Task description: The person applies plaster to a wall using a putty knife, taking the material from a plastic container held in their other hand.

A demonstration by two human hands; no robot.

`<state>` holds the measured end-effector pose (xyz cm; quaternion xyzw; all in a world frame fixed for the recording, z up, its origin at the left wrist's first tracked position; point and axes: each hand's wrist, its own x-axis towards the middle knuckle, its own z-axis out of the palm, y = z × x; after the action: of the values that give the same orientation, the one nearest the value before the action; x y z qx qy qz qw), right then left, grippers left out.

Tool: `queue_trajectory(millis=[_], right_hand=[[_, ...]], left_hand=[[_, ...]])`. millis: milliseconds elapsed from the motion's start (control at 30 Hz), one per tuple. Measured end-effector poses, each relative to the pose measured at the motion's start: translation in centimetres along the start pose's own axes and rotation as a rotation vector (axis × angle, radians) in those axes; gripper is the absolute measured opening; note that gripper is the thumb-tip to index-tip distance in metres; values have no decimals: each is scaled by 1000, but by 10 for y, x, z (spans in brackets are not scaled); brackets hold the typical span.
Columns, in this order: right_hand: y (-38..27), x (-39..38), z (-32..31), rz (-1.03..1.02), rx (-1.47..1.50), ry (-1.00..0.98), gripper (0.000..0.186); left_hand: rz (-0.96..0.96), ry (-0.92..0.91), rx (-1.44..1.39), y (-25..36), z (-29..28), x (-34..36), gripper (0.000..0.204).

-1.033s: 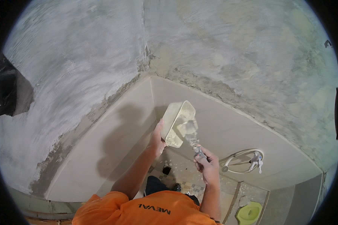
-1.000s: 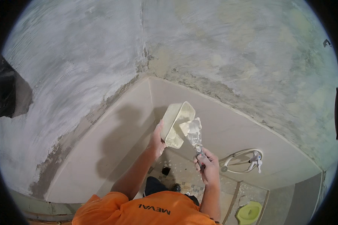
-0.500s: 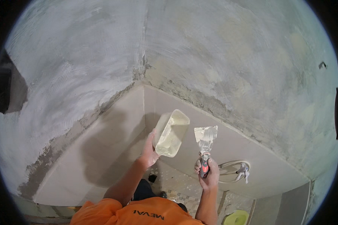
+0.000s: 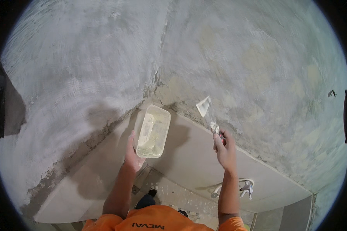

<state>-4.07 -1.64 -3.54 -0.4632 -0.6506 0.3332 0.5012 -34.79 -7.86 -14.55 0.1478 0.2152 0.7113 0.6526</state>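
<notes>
So the left hand (image 4: pixel 132 156) had the pale plastic tub (image 4: pixel 158 115), cupped along its left side and lower corner, just left of the middle of the frame; the tub was tipped so you could see right into it, with cream-coloured filler smeared around the inside. The right hand (image 4: pixel 224 149) was wrapped around the handle of a putty knife (image 4: pixel 214 127), right of centre, blade pointing up and a bit left; there was a whitish dollop (image 4: pixel 203 106) out at the blade's tip, well apart from the tub. Behind all that, the skim-coated left wall (image 4: pixel 85 57) and right wall (image 4: pixel 258 77) met at a corner line (image 4: pixel 165 27) in the upper middle; a rough grey strip (image 4: pixel 185 111) ran above the smooth lower panel (image 4: pixel 266 169), and a shower fitting (image 4: pixel 246 186) sat lower right. My read is that the knife was loaded and this was the carry-to-the-wall step; I couldn't tell from this angle whether the blade touched anything. If so, the next move called for keeping the dollop balanced, laying the blade's edge flat on the plaster and pulling with even pressure; the tub just needed holding close, ready for drips.
</notes>
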Motion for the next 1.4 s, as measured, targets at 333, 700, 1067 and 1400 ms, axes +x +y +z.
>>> queue_trajectory(millis=[333, 700, 1067, 1400], right_hand=[[-4, 139, 63, -181, -374, 112, 35], [39, 79, 24, 64, -788, 447, 49], [-25, 118, 120, -196, -674, 306, 33], [42, 46, 27, 157, -721, 477, 47]], left_hand=[[-5, 22, 70, 61, 1, 35, 62], [3, 127, 135, 70, -11, 52, 57], [16, 62, 63, 69, -11, 59, 52], [-29, 188, 83, 66, -16, 57, 52]])
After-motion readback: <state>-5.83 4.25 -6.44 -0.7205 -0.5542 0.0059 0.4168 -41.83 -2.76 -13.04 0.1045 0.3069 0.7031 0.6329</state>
